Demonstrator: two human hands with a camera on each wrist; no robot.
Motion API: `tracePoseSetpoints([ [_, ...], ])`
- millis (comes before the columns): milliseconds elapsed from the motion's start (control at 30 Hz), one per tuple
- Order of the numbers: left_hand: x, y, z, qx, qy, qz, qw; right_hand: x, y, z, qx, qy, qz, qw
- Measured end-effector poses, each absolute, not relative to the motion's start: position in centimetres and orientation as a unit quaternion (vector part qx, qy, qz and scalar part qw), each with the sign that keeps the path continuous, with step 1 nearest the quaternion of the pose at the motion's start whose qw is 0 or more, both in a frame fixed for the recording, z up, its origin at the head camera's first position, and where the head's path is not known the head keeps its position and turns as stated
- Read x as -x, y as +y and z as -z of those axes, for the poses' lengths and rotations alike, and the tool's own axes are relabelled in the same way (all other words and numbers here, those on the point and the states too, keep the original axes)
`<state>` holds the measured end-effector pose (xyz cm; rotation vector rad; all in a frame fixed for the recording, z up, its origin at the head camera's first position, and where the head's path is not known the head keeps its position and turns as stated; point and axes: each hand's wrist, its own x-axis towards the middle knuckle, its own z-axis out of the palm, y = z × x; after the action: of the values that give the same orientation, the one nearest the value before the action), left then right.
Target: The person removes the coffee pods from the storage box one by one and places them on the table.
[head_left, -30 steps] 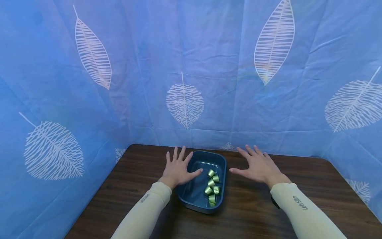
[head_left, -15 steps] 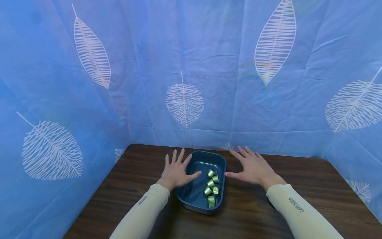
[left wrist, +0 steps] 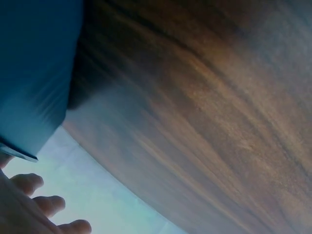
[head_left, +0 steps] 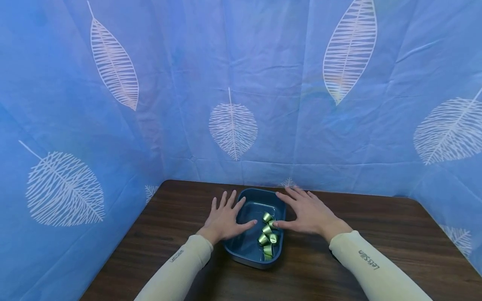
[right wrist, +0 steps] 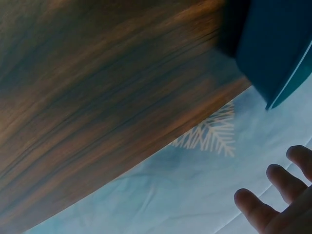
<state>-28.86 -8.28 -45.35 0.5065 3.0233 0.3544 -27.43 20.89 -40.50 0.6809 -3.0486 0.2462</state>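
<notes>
Both hands, left hand [head_left: 224, 218] and right hand [head_left: 306, 213], lie spread on the blue tray [head_left: 250, 251]; sleeves [head_left: 367, 261] read "LetsSlim".

Cream sleeves [head_left: 177, 267] with dark lettering

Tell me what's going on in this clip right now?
A person in cream sleeves has both hands spread flat at a blue tub on a dark wooden table. The left hand lies over the tub's left rim, thumb reaching inside. The right hand is at the right rim, its thumb close to a cluster of green capsules lying along the tub's right side. Neither hand grips anything. A blue leaf-print cloth hangs behind.
</notes>
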Motion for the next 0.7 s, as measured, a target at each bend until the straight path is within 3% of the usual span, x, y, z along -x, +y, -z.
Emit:
tracePoseSetpoints([
  [700, 26.0, -9.7, 45.9, -0.226, 0.962, -0.152, 0.032, 27.1, 20.0, 41.3, -0.269, -0.960, -0.078, 0.008],
])
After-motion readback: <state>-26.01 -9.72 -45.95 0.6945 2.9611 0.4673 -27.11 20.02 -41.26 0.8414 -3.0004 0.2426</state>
